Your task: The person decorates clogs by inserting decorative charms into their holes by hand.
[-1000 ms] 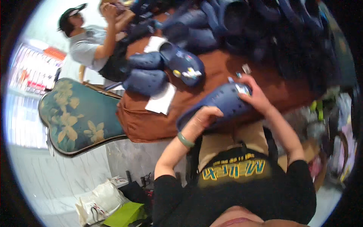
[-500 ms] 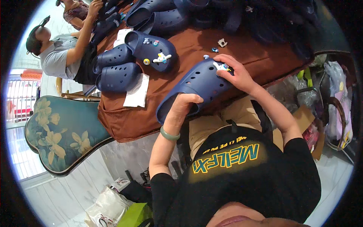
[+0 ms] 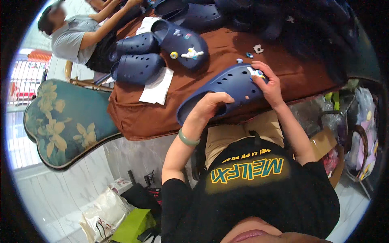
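A navy blue foam clog (image 3: pixel 231 83) with holes lies across the near edge of the cloth, its toe to the right. My left hand (image 3: pixel 212 105) grips its side, thumb on top and the other fingers hidden inside or beneath. At the toe, my right hand (image 3: pixel 270 86) closes thumb and fingers round a white cartoon shoe charm (image 3: pixel 255 73); whether it is fully seated cannot be made out. Just beyond the toe are a small bluish charm (image 3: pixel 240 61), a blue charm (image 3: pixel 249 55) and a white charm (image 3: pixel 258 49). Another navy clog (image 3: pixel 186 44), bearing several charms, stands farther left.
A brown cloth (image 3: pixel 137 117) covers the table. Two plain clogs (image 3: pixel 139 69) and a white paper (image 3: pixel 158 87) lie on its left, with more dark clogs (image 3: pixel 202 16) behind. A floral chair back (image 3: pixel 65 125) stands left. Another person (image 3: pixel 77 36) works at far left. Bags (image 3: pixel 107 212) sit below.
The view has shifted, so the table things appear farther right and slightly higher. Both hands keep their hold on the clog and its charm, with little other movement.
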`<state>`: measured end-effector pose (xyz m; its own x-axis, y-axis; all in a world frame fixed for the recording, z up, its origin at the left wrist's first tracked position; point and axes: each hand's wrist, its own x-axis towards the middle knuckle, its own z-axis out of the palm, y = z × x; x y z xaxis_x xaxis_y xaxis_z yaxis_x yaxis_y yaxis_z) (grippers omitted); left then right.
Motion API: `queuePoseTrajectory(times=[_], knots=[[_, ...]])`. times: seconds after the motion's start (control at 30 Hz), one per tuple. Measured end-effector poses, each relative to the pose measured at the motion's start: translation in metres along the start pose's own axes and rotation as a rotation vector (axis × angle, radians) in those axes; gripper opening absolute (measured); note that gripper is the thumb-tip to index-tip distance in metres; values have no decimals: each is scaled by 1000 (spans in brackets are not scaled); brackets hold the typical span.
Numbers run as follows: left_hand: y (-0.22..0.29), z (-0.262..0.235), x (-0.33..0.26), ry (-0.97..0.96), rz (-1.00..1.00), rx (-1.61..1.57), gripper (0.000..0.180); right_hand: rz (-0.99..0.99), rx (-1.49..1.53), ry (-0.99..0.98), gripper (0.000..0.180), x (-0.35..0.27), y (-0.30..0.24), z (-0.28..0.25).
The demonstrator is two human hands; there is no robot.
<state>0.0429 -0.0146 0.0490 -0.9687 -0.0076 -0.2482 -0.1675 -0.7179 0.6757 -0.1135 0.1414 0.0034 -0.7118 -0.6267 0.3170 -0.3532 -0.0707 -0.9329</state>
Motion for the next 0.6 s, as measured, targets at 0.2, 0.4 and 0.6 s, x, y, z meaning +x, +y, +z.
queuePoseTrajectory(times=[0.2,0.4,0.6], knots=[[-4,-5,2,-67,62,45,61,6,-2,-7,30,-4,-3,0],[-3,1,0,-44,87,31,58,19,36,-5,30,-5,-1,0],[-8,-10,-2,4,52,-20,59,22,52,-4,30,-6,0,3]])
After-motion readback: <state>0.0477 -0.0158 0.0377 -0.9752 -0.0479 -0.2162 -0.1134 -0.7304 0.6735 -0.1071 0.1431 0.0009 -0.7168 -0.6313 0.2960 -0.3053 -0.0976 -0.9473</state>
